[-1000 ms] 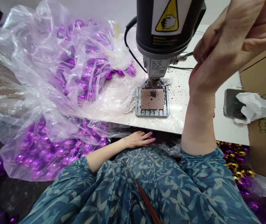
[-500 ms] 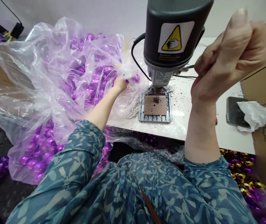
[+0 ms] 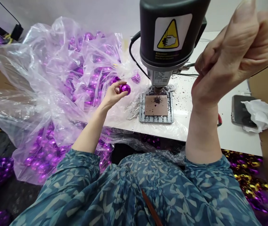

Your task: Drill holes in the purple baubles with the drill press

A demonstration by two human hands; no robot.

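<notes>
Between the thumb and fingers of my left hand (image 3: 114,94) is a shiny purple ball (image 3: 125,89), held in front of the mouth of a clear plastic bag (image 3: 60,66) full of similar balls. My right hand (image 3: 230,53), raised at the right, is closed around the end of a metal lever (image 3: 188,66) on the drill press (image 3: 171,34). Under the drill head, a brown square plate (image 3: 156,106) with a small hole and dark shavings lies on the grey slotted base (image 3: 143,118).
A phone (image 3: 242,111) with a crumpled white tissue (image 3: 264,114) lies on the white table (image 3: 234,138) at the right. Cardboard boxes stand at both sides. Gold and purple balls (image 3: 246,182) are at the lower right. A black cable hangs beside the drill.
My left hand has come out of the bag's mouth with a purple ball between its fingers, moving left and slightly down. My right hand stays on the lever. The view has shifted slightly.
</notes>
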